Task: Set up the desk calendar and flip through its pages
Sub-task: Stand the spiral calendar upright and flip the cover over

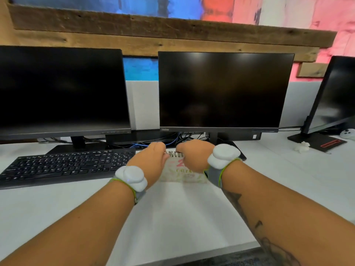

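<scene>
A small desk calendar [181, 172] with a black spiral binding along its top and a pale floral cover stands on the white desk [172, 214] in front of the right monitor. My left hand [151, 162] grips its top left corner at the spiral. My right hand [193, 155] grips the top right part. Both hands hide much of the cover; only part of the pink and green lettering shows between them. Each wrist wears a grey strap with a white pod.
A black keyboard [67, 166] lies left of the calendar. Two dark monitors [224, 91] stand behind, with cables under them. A third monitor on a stand [334, 96] is at the far right, with a small white object [302, 146] beside its base.
</scene>
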`<state>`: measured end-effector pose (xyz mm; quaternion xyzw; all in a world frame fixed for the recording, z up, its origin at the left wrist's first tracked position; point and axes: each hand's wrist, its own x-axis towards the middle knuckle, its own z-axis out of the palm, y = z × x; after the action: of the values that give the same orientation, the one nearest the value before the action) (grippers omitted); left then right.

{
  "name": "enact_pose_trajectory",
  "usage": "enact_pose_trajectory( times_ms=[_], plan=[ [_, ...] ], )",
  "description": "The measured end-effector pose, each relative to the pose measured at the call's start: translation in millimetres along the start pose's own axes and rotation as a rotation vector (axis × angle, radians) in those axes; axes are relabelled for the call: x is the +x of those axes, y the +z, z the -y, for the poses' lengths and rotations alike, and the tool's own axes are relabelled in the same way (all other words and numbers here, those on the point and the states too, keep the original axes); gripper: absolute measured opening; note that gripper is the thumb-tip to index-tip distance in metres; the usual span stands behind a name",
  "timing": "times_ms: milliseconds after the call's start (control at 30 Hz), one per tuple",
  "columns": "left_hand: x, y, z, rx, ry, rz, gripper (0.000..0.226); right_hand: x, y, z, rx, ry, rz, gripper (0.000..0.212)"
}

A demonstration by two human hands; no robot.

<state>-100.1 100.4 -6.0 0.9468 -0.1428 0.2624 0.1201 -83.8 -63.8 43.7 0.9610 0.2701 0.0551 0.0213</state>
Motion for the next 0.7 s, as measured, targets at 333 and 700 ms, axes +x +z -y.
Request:
enact_pose_trajectory(
  times_ms=[333,700],
  plan=[
    [0.0,4.6,13.1,-0.093,-0.165,0.030,0.040,22.4,28.4,-3.2,0.005,0.087,-0.164,0.070],
    [-14.3,28.4,5.2,-0.202,-0.341,0.130,0.088,1.2,64.4,-10.0,0.125,0.474,-0.321,0.090]
  ],
)
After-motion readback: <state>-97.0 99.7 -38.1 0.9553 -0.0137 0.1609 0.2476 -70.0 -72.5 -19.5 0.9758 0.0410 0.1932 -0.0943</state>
